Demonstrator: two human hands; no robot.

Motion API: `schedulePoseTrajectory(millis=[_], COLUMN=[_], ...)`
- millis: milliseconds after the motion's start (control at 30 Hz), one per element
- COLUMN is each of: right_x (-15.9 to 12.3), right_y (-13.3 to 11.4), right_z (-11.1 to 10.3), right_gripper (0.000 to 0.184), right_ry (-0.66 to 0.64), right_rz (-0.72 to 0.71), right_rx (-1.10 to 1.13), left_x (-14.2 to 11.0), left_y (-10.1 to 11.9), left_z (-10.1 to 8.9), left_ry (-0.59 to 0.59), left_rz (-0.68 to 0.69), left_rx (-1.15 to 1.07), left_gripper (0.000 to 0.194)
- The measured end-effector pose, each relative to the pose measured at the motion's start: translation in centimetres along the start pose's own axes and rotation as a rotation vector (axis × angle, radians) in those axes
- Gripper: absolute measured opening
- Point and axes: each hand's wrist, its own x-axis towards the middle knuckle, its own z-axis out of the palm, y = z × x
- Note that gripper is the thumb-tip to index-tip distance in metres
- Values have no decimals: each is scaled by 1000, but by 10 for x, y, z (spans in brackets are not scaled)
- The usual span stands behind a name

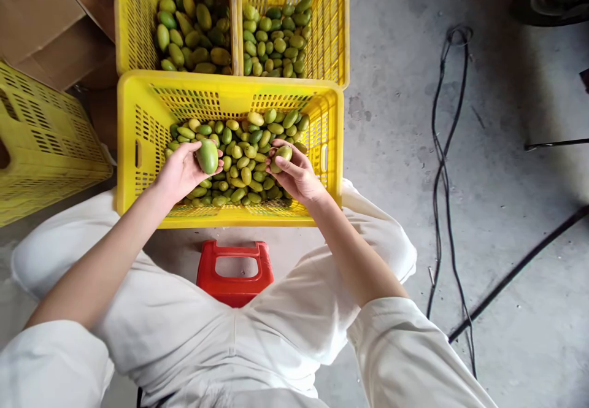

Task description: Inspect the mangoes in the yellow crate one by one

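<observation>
Both hands [181, 165] [297, 176], apparently half-curled, each hold one green fruit [207, 156] [281, 158].

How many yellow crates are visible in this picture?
4: the front crate, the back left crate and the back right crate beyond it, and the far-left crate. Others may be hidden beneath.

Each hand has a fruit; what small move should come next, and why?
Perhaps the left hand should carry its fruit to the back-left crate: it looks bigger than the small fruits in the near crate, and the back-left one holds similarly big ones.
</observation>
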Motion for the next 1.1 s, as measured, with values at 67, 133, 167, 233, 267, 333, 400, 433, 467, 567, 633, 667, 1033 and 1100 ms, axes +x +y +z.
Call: schedulePoseTrajectory(millis=[67, 133, 167, 233, 267, 333, 400, 433, 467, 567, 633, 667, 1033, 1100], right_x=[0, 0, 1, 4, 6, 10, 13, 14, 14, 12, 9, 7, 10, 11], right_y=[1, 3, 5, 8, 9, 12, 14, 14, 13, 9, 6, 5, 5, 5], right_z=[-1, -5, -7, -13, -16, -22, -26, -26, -26, -20, -15, -13, -22, -24], right_gripper=[46, 48, 49, 49, 50, 51, 47, 43, 38, 41, 50, 50, 49, 49], right_ry=[-3, 18, 39, 88, 109, 136, 151, 157, 161, 155, 120, 99, 75, 77], right_rz=[0, 33, 53, 72, 68, 47, 24, 16, 12, 23, 42, 50, 160, 131], right_rx=[-5, -14, -16, -8, 1, 21, 43, 53, 59, 40, 17, 12, 80, 79], left_x=[1, -1, -2, -5, -6, -7, -7, -6, -6, -5, -4, -4, -3, -2], left_y=[-2, -3, -4, -5, -4, -3, -1, 1, 2, 4, 2, 0, 0, 1], left_z=[-2, -3, -3, -2, -2, -1, -1, 0, 0, 1, 1, 1, 1, 1], left_ry=[-3, -38, -65, -102, -109, -105, -90, -79, -67, -33, -29, -33, -62, -41], left_rz=[14, 43, 56, 75, 80, 89, 78, 67, 54, 41, 64, 80, 54, 45], left_rx=[22, 41, 47, 47, 45, 31, 10, -2, -13, -38, -47, -44, -24, -31], left_gripper=[14, 18, 22, 29, 30, 28, 23, 19, 16, 16, 15, 15, 28, 26])
